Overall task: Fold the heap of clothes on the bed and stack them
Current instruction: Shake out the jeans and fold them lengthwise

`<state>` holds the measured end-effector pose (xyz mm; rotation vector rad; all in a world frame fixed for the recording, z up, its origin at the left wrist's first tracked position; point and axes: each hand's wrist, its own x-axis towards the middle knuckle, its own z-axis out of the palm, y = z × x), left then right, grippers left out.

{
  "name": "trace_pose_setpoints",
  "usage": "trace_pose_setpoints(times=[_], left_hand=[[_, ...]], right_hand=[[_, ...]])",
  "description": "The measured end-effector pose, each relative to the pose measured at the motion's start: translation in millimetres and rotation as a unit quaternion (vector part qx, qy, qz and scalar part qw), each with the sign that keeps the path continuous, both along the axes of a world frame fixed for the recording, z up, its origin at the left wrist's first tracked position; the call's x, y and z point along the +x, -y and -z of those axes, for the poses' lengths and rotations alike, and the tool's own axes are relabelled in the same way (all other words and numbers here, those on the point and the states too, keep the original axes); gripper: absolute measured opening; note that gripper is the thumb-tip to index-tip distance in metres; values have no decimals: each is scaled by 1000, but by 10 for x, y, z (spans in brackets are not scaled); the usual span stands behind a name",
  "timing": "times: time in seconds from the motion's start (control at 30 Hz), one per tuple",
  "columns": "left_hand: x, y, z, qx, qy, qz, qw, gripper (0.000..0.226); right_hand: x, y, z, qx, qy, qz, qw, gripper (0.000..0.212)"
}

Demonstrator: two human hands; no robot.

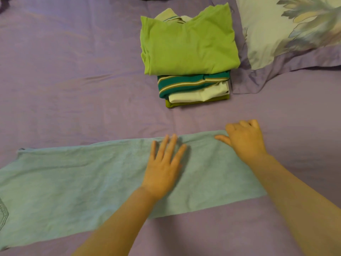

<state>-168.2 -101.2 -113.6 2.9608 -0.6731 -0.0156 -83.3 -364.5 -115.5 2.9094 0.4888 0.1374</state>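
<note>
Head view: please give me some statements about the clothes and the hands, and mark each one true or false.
1. The left hand lies flat on the light blue garment. True.
2. A bright green shirt tops the stack. True.
3. The right hand rests on the stack. False: it is at the far right corner of the light blue garment, apart from the stack.
4. The striped teal garment is the lowest in the stack. False: a white piece and an olive one lie under it.
5. A floral pillow lies right of the stack. True.
</note>
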Motion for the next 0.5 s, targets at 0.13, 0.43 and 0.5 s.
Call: trace_pose_setpoints(times=[0.13,0.43,0.5], left_hand=[[-153,147,96,37,-99,28,994,67],[321,346,82,147,-256,-16,955,102],[321,376,28,165,-260,-20,951,97]], right_hand=[[-142,-163,-27,46,-3,40,998,38],[-1182,66,219,100,-117,-30,988,58],[-1225,168,196,95,-130,1,987,60]])
